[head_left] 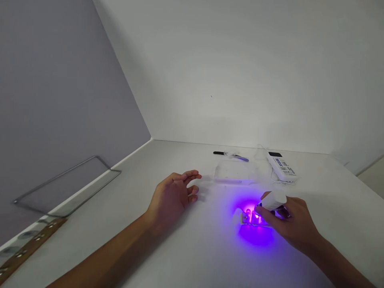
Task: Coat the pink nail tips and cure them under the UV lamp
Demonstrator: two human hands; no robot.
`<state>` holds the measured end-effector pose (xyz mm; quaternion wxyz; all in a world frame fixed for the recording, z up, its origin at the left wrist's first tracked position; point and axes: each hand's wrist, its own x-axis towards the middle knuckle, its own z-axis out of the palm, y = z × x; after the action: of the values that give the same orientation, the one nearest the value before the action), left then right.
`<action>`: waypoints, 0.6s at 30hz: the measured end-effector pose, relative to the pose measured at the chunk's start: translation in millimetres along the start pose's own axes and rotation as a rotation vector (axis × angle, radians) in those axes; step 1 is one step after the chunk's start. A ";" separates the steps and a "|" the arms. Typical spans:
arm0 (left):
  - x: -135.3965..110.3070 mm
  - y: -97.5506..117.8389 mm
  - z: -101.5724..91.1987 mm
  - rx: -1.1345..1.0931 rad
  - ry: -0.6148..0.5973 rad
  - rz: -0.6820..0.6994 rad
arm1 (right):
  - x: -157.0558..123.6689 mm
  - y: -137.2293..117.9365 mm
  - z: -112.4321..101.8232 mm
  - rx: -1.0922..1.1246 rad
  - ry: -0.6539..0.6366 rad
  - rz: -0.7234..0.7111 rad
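My right hand (292,224) grips a small white UV lamp (272,201) and points it down and to the left. The lamp throws a bright purple glow on the white table (150,256). In the glow lies a small pale piece (249,217) holding a few tiny rounded items, too washed out to name. My left hand (174,196) rests on the table to the left of the glow, fingers loosely curled and apart, holding nothing.
Behind the glow lies a clear plastic tray (234,174). Further back are a dark-handled thin tool (231,154) and a white box with blue print (282,166) with a thin cable. A metal wire frame (69,182) hangs off the table's left edge.
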<state>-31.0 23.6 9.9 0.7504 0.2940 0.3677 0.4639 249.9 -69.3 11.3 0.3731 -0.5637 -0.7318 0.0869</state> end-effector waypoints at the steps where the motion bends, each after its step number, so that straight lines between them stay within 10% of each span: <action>1: -0.1 0.0 0.4 -0.009 0.005 0.000 | -0.2 0.2 0.1 0.001 0.000 -0.010; 18: -1.8 3.0 -1.3 -0.208 -0.004 -0.088 | -1.8 -2.0 -0.8 -0.033 0.008 0.017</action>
<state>-34.0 23.3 12.0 0.7973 0.1991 0.3285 0.4656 249.1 -71.9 12.1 0.3659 -0.5763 -0.7268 0.0759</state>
